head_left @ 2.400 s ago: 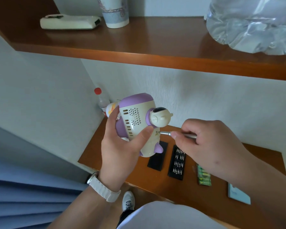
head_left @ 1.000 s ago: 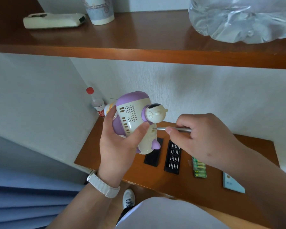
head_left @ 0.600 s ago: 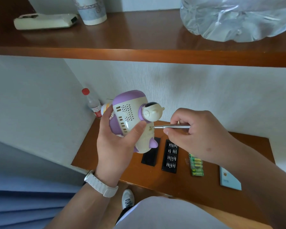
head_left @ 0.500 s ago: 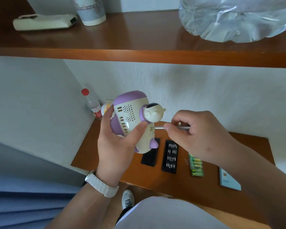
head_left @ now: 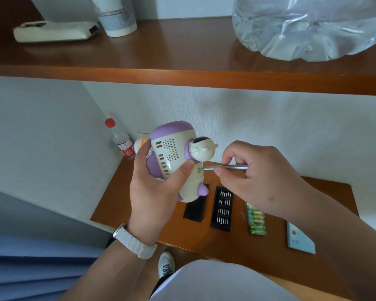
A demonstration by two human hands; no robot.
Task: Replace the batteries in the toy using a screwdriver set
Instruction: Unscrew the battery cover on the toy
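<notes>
My left hand point(head_left: 152, 192) grips a cream and purple toy point(head_left: 174, 153), held up above the lower shelf with its vented underside facing me. A thin silver screwdriver point(head_left: 224, 167) lies pinched in my right hand point(head_left: 258, 177), and its tip sits against the toy's body just right of my left thumb. On the lower wooden shelf point(head_left: 280, 253) below lie a black bit tray point(head_left: 223, 208) with rows of bits, its black lid point(head_left: 195, 208) partly behind the toy, and a green pack of batteries point(head_left: 256, 220).
A pale blue booklet point(head_left: 300, 238) lies right of the batteries. A red-capped bottle point(head_left: 120, 139) stands in the shelf's back left corner. The upper shelf point(head_left: 182, 77) juts out overhead, carrying a remote point(head_left: 54, 33), a paper cup point(head_left: 115, 16) and a large clear water jug point(head_left: 308, 27).
My fingers have shifted along the screwdriver while its tip stays against the toy. The view has drifted slightly; both hands hold roughly the same place.
</notes>
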